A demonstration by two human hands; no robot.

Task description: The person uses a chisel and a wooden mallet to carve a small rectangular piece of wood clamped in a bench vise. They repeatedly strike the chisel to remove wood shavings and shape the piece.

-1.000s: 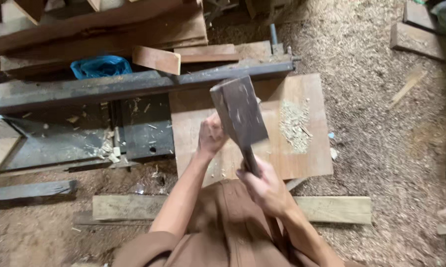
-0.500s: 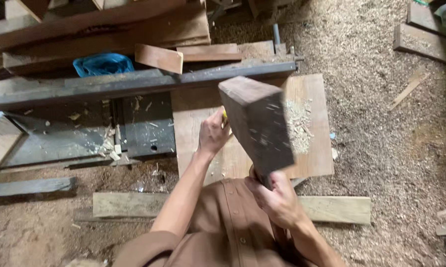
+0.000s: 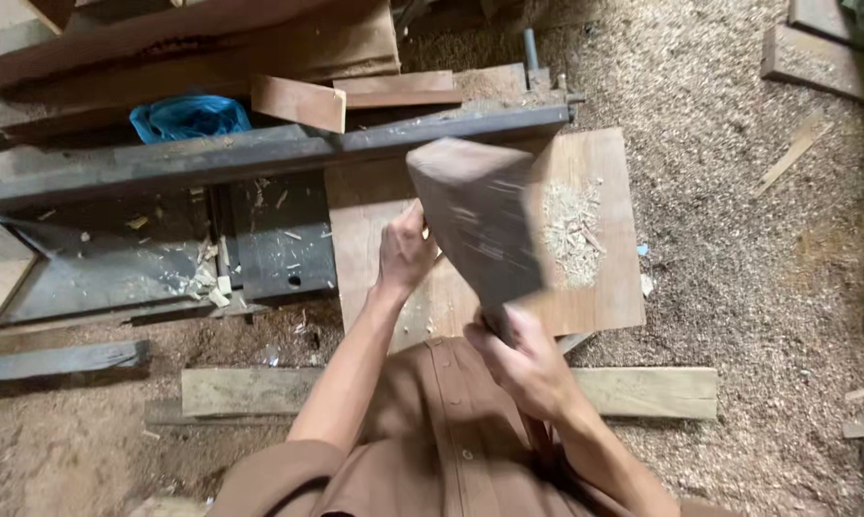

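Over the flat wooden board (image 3: 585,182), raised and motion-blurred: a heavy wooden mallet (image 3: 477,225), head broad and dark, tilted toward the camera, covering the board's middle. Right hand (image 3: 523,369) at the board's near edge, fingers wrapped tight round the mallet's handle just under the head. Left hand (image 3: 405,254) on the board's left half, just beside the mallet head, fingers curled closed around something slim; cannot tell what, hidden by the hand and the blur. Right of the mallet head, on the board, a small heap of pale wood chips (image 3: 571,230). Behind the board, a long dark beam (image 3: 260,153) lying crosswise, touching the board's far edge; beyond that, a blue plastic bag (image 3: 191,117) among stacked planks. Left of the board, a dark metal plate (image 3: 279,230) strewn with shavings. Nearer than the board, a pale plank (image 3: 652,391) flat on the ground, partly covered by the brown shirt (image 3: 442,440). Round the board on the right, thick sawdust (image 3: 738,258) over the floor.
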